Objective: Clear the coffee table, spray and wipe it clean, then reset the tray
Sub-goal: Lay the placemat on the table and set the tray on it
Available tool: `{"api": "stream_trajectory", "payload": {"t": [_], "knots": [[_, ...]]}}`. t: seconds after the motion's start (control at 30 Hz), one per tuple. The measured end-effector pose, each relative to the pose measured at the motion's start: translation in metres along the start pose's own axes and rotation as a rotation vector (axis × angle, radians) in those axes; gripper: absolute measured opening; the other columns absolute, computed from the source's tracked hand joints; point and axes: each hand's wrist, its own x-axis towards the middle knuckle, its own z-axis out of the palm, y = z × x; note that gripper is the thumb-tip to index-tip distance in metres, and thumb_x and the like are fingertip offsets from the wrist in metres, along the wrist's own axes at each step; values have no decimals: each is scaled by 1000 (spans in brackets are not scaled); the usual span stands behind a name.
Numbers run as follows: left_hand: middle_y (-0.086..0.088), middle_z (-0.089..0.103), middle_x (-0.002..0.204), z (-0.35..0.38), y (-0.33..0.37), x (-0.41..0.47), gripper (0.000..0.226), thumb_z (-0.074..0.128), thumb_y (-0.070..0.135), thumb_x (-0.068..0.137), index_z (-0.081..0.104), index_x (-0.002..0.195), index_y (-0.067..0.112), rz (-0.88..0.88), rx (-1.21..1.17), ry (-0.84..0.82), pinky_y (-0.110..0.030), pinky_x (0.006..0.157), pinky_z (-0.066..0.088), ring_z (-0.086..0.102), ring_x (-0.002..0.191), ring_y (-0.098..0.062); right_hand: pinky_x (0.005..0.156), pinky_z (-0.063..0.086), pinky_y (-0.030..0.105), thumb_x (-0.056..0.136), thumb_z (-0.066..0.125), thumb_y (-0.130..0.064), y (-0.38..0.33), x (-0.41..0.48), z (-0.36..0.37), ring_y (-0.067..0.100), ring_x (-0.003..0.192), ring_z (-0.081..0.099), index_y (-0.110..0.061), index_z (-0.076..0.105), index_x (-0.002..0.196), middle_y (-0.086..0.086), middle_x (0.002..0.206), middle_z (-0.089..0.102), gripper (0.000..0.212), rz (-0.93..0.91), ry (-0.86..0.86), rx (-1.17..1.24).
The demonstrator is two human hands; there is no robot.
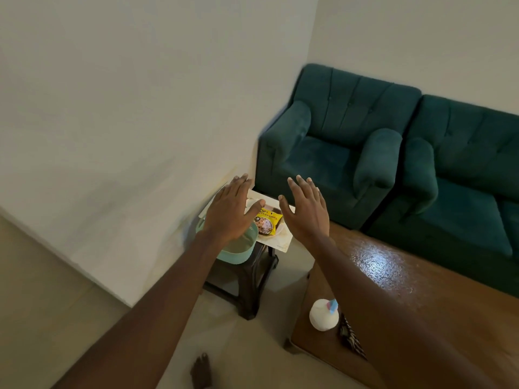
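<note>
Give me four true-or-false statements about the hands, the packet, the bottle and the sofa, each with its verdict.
1. The left hand and the right hand are open and hold nothing. True.
2. A white spray bottle stands on the coffee table. True.
3. The yellow packet lies on the coffee table. False: it lies on the tray on the dark stool.
4. The sofa is red. False: it is dark green.

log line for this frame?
left hand open | right hand open | both by tray | tray on stool, holds yellow packet | spray bottle on coffee table
</note>
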Motion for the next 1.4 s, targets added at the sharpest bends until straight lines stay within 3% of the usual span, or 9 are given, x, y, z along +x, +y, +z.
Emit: {"api": "stream_trajectory", "payload": {"t": [0.57, 1.4], "knots": [[1, 27, 158, 20, -134, 114, 67, 33, 60, 95, 28, 150, 22, 124, -39, -103, -35, 117, 17, 18, 147, -18, 119, 5, 32, 102, 41, -47, -63, 92, 105, 18, 152, 11, -27, 30, 154, -1, 163, 25, 57, 163, 1, -15], [-2, 37, 153, 163, -218, 244, 53, 40, 46, 99, 39, 144, 18, 29, -202, -375, -37, 116, 22, 28, 143, -21, 117, 29, 42, 100, 49, -38, 9, 198, 233, 18, 148, 25, -25, 42, 148, -2, 157, 37, 50, 372, -162, 101]]}}
